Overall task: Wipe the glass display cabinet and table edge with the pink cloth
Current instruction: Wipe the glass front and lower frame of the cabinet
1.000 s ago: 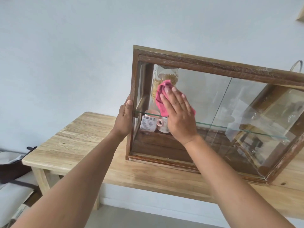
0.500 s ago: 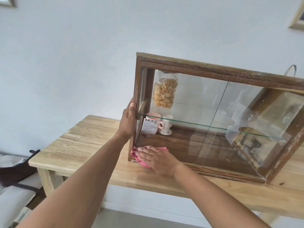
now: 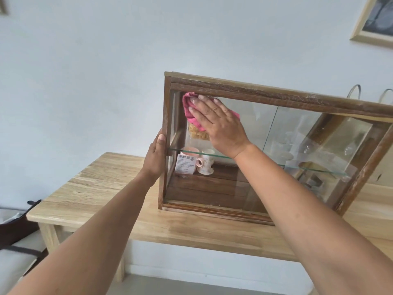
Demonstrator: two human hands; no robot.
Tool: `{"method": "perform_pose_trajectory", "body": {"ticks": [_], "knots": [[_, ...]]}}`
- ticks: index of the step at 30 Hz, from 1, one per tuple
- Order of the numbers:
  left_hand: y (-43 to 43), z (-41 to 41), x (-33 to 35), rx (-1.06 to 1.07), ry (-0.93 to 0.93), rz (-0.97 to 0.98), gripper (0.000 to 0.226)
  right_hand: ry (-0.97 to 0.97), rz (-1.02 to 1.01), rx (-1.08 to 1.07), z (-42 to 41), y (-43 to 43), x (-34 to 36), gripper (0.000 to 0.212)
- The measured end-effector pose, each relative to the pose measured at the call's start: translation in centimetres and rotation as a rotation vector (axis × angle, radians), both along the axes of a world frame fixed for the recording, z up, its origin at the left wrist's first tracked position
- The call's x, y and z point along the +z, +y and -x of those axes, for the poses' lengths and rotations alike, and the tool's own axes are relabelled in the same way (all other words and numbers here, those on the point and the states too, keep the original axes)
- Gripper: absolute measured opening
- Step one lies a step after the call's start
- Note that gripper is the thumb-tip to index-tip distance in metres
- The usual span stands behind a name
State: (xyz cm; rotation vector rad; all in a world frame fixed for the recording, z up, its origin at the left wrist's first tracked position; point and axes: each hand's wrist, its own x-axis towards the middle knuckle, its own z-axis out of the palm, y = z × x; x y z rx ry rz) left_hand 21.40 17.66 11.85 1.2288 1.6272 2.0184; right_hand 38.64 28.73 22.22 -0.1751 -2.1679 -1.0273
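Note:
A glass display cabinet (image 3: 251, 93) with a dark wooden frame stands on a light wooden table (image 3: 102, 188). My right hand (image 3: 219, 124) lies flat with straight fingers on the pink cloth (image 3: 188, 107), pressing it against the top left of the front glass just under the upper rail. My left hand (image 3: 156, 156) grips the cabinet's left front post at the height of the glass shelf. Inside are a bag of snacks, a pink mug, a white mug and a printed card.
The table's front edge (image 3: 191, 235) runs below the cabinet, with a white wall behind. A dark bag (image 3: 14, 226) lies on a pale seat at lower left. A framed picture (image 3: 374, 20) hangs at upper right. Glassware shows in the cabinet's right half.
My right hand went with the cloth from the upper glass down to the bottom left corner, then back up to the top left of the glass. My left hand stayed on the post.

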Motion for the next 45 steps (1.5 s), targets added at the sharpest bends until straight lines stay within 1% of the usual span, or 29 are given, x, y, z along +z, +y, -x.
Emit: {"method": "perform_pose_trajectory", "body": {"ticks": [3, 7, 9, 11, 12, 13, 15, 17, 18, 19, 20, 21, 22, 25, 26, 27, 28, 29, 31, 33, 35, 36, 39, 42, 43, 45], "knots": [[0.3, 0.0, -0.3, 0.006, -0.007, 0.002, 0.051, 0.148, 0.035, -0.002, -3.4, 1.8, -1.3, 0.053], [0.9, 0.3, -0.6, 0.027, 0.004, 0.030, 0.058, 0.338, 0.177, -0.029, -7.5, 3.7, -4.4, 0.063], [1.1, 0.3, -0.8, 0.040, -0.015, 0.041, 0.061, 0.384, 0.238, -0.038, -7.8, 3.8, -6.1, 0.069], [1.2, 0.2, -0.8, 0.051, -0.029, 0.039, 0.063, 0.372, 0.280, -0.068, -7.5, 3.3, -8.6, 0.073], [1.2, 0.1, -0.8, 0.056, -0.029, 0.029, 0.062, 0.316, 0.290, -0.094, -7.6, 3.0, -10.5, 0.074], [1.2, 0.0, -0.8, 0.060, -0.030, 0.022, 0.060, 0.212, 0.288, -0.117, -7.8, 2.7, -12.8, 0.072], [1.2, 0.1, -0.8, 0.057, -0.032, 0.022, 0.060, -0.106, 0.233, -0.141, -8.7, 2.0, -17.8, 0.065], [1.3, 0.2, -0.9, 0.046, -0.019, 0.026, 0.063, -0.431, 0.173, -0.168, -9.8, 1.4, -21.4, 0.062], [1.3, 0.2, -0.9, 0.043, -0.008, 0.021, 0.065, -0.518, 0.146, -0.181, -10.1, 1.3, -22.1, 0.061], [1.3, 0.2, -0.9, 0.041, 0.002, 0.011, 0.067, -0.543, 0.126, -0.191, -10.1, 1.3, -21.9, 0.061], [1.3, 0.2, -0.9, 0.038, 0.010, 0.003, 0.070, -0.526, 0.115, -0.198, -9.9, 1.4, -21.1, 0.062], [1.3, 0.2, -0.9, 0.034, 0.010, 0.004, 0.072, -0.464, 0.123, -0.192, -9.6, 1.6, -19.8, 0.064], [1.3, 0.1, -0.8, 0.035, 0.001, 0.010, 0.074, -0.358, 0.151, -0.177, -9.2, 1.8, -18.1, 0.068], [1.3, -0.1, -0.7, 0.042, -0.026, -0.007, 0.076, 0.066, 0.302, -0.142, -7.8, 2.7, -12.0, 0.074], [1.2, -0.3, -0.6, 0.043, -0.029, -0.016, 0.074, 0.169, 0.335, -0.125, -7.4, 2.9, -10.8, 0.075], [1.2, -0.4, -0.5, 0.047, -0.034, -0.021, 0.071, 0.226, 0.345, -0.106, -7.0, 3.0, -10.3, 0.075], [1.1, -0.6, -0.5, 0.053, -0.040, -0.019, 0.067, 0.230, 0.337, -0.089, -6.5, 2.9, -10.7, 0.074], [1.0, -0.7, -0.4, 0.063, -0.051, -0.016, 0.066, 0.188, 0.307, -0.075, -6.2, 2.7, -11.9, 0.070], [1.0, -0.7, -0.5, 0.081, -0.072, -0.006, 0.068, -0.008, 0.209, -0.029, -6.1, 2.1, -15.6, 0.059], [1.1, -0.7, -0.6, 0.082, -0.069, 0.003, 0.070, -0.258, 0.144, -0.010, -6.9, 1.3, -19.2, 0.056], [1.1, -0.7, -0.6, 0.075, -0.065, 0.010, 0.072, -0.436, 0.164, -0.020, -7.4, 0.5, -21.6, 0.054], [1.1, -0.6, -0.7, 0.077, -0.058, 0.014, 0.073, -0.465, 0.207, -0.009, -7.4, 0.2, -22.2, 0.051], [1.2, -0.4, -0.7, 0.074, -0.043, 0.016, 0.077, -0.396, 0.315, 0.013, -7.3, -0.7, -22.1, 0.042], [1.1, -0.5, -0.7, 0.072, -0.046, 0.001, 0.073, -0.301, 0.416, 0.033, -9.2, -0.9, -21.9, 0.035], [1.1, -0.5, -0.8, 0.074, -0.052, -0.006, 0.071, -0.248, 0.466, 0.034, -10.3, -0.8, -21.9, 0.037], [1.4, -0.6, -0.9, 0.091, -0.063, -0.016, 0.065, -0.074, 0.538, -0.001, -12.3, -0.5, -21.9, 0.041]]}}
